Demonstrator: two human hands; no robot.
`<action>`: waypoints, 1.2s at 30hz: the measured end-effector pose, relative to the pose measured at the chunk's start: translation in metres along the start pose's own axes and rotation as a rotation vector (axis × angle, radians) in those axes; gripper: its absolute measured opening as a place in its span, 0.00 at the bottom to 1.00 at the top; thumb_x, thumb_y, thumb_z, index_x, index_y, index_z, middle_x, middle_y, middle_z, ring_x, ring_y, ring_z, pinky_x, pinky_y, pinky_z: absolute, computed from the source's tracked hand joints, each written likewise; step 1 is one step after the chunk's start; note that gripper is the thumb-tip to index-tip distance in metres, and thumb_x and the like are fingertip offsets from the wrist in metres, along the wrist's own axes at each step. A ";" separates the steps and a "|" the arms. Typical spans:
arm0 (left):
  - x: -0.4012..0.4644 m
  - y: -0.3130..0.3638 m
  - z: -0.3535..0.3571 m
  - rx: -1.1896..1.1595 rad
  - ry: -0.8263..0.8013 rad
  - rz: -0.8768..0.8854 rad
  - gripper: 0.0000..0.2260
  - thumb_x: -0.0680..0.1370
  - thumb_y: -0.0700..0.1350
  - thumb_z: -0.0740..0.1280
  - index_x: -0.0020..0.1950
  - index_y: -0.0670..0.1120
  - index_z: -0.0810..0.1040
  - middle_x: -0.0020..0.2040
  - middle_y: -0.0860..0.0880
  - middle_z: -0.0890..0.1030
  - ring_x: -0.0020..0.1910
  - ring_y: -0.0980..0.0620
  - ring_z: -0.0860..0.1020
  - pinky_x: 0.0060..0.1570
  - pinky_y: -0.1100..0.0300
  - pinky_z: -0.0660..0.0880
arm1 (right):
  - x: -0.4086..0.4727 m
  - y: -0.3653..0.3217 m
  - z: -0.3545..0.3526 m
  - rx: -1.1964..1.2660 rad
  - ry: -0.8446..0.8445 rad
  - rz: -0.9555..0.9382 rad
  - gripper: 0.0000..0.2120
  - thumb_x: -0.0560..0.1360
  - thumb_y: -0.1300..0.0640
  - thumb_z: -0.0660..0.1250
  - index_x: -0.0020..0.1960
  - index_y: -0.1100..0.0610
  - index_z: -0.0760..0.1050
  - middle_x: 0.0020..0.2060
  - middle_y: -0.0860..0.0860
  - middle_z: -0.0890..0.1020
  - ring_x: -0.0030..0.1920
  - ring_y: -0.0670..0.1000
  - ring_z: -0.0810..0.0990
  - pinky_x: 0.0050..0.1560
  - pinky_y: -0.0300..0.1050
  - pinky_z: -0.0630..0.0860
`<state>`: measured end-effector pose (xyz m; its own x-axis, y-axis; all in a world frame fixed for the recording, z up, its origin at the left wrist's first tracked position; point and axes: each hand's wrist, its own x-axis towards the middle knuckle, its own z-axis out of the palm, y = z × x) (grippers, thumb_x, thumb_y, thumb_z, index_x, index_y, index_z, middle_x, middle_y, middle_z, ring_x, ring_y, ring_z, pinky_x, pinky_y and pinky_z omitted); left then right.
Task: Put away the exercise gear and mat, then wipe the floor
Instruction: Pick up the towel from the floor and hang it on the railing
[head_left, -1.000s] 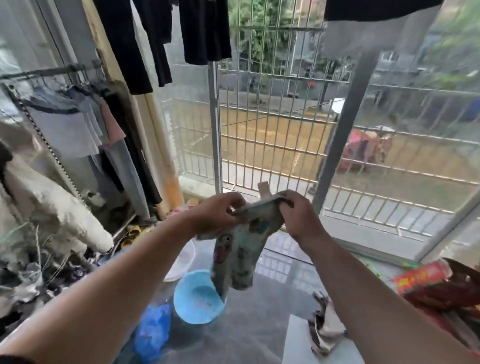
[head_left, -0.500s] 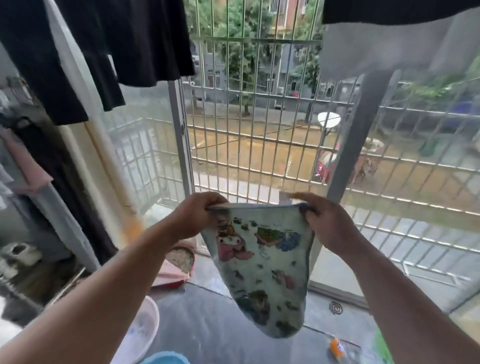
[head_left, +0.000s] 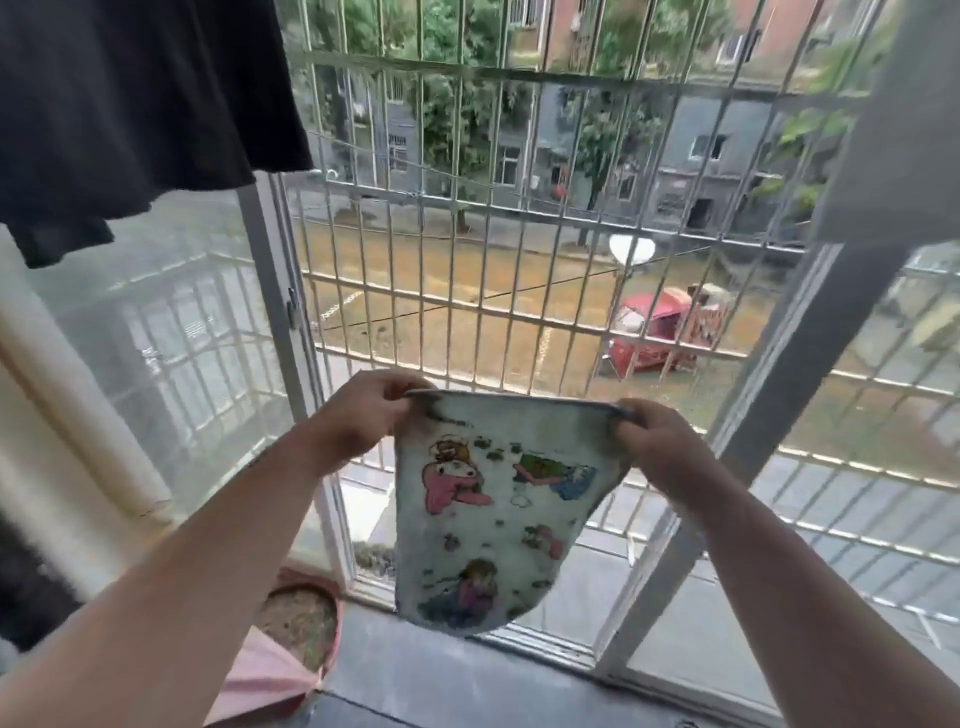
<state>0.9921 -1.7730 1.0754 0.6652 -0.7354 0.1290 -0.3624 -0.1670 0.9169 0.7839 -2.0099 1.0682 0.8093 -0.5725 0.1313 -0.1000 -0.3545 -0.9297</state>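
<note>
Since the earlier frame we have spread the cartoon-print cloth (head_left: 488, 514) wider; left hand (head_left: 363, 415) and right hand (head_left: 657, 441) pinch its top corners. Floor wiping seems done.

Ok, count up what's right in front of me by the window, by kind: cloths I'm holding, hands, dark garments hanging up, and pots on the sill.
Cartoon-print cloth: 1, held spread by its top corners
Hands: 2, left hand and right hand, each with a grip on one corner
Black garment hanging: 1
Pink pot with soil: 1
Total: 5
</note>
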 end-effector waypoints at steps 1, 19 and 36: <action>0.026 -0.005 -0.009 -0.017 -0.008 0.003 0.04 0.78 0.39 0.69 0.51 0.43 0.84 0.43 0.48 0.86 0.41 0.55 0.83 0.36 0.66 0.77 | 0.023 0.003 0.002 0.002 0.022 -0.008 0.08 0.66 0.58 0.65 0.41 0.57 0.82 0.34 0.49 0.84 0.34 0.45 0.80 0.36 0.41 0.77; 0.422 0.017 -0.052 0.285 0.189 0.170 0.05 0.79 0.49 0.67 0.51 0.50 0.81 0.40 0.58 0.80 0.40 0.59 0.77 0.38 0.66 0.70 | 0.376 0.000 -0.058 -0.469 0.425 -0.192 0.10 0.76 0.61 0.63 0.42 0.50 0.80 0.29 0.40 0.79 0.33 0.38 0.76 0.31 0.32 0.67; 0.646 0.065 -0.010 -0.703 0.255 0.100 0.09 0.80 0.42 0.65 0.53 0.36 0.77 0.45 0.39 0.85 0.43 0.43 0.85 0.42 0.50 0.82 | 0.582 -0.032 -0.118 0.260 0.618 -0.191 0.10 0.81 0.51 0.64 0.45 0.55 0.79 0.38 0.53 0.87 0.37 0.53 0.86 0.34 0.47 0.80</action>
<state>1.4049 -2.2528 1.2226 0.8126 -0.5358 0.2295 0.0158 0.4138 0.9102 1.1899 -2.4195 1.2147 0.3139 -0.8607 0.4009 0.2155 -0.3466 -0.9129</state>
